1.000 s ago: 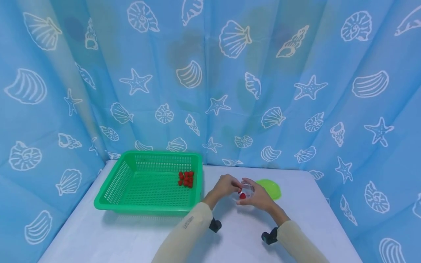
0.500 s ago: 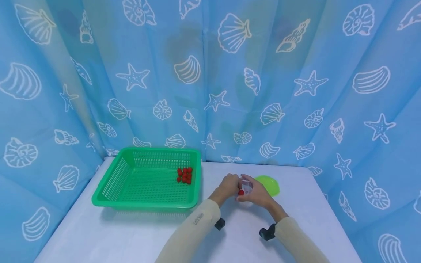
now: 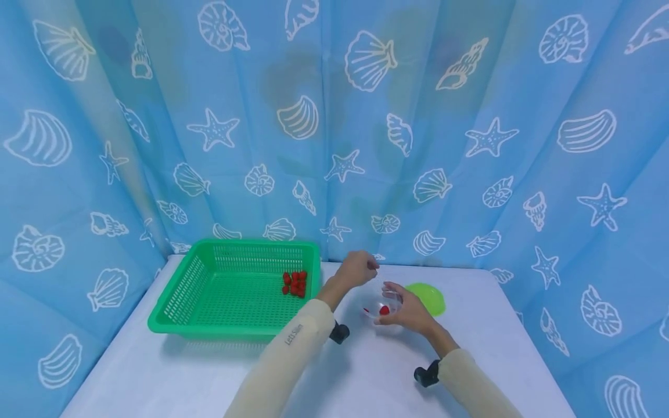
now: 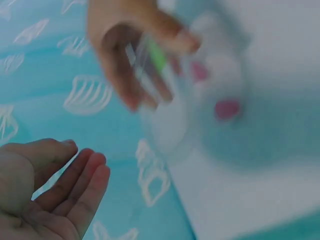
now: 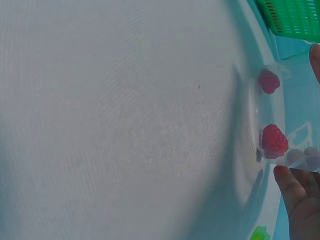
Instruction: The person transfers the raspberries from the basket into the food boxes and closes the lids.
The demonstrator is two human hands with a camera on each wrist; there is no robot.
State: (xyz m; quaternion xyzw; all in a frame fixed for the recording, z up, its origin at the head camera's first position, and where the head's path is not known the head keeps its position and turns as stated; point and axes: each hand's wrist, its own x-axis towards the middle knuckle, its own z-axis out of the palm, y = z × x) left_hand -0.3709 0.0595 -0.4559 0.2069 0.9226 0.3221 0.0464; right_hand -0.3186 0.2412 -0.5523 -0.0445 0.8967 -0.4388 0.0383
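My right hand (image 3: 413,312) holds a clear plastic cup (image 5: 300,100) by its sides, thumb and fingers spread around it, close over the white table. Inside the cup, at its bottom, lie two red raspberries, one lower raspberry (image 5: 274,142) and one upper raspberry (image 5: 269,81) in the right wrist view. My left hand (image 3: 358,269) hovers up and left of the cup, apart from it. In the left wrist view, its fingers (image 4: 87,192) are loosely bent and nothing lies between them. The cup is blurred there.
A green perforated basket (image 3: 235,334) stands on the left of the white table (image 3: 376,383). Several red raspberries (image 3: 295,284) are grouped at its right end. Behind my right hand lies a lime-green lid (image 3: 431,299). A blue shell-print curtain (image 3: 334,116) encloses the back and sides.
My left hand was at the cup's opening with a raspberry in its fingers; it has let go and risen up and left. A second raspberry is now in the cup. The right hand stays around the cup.
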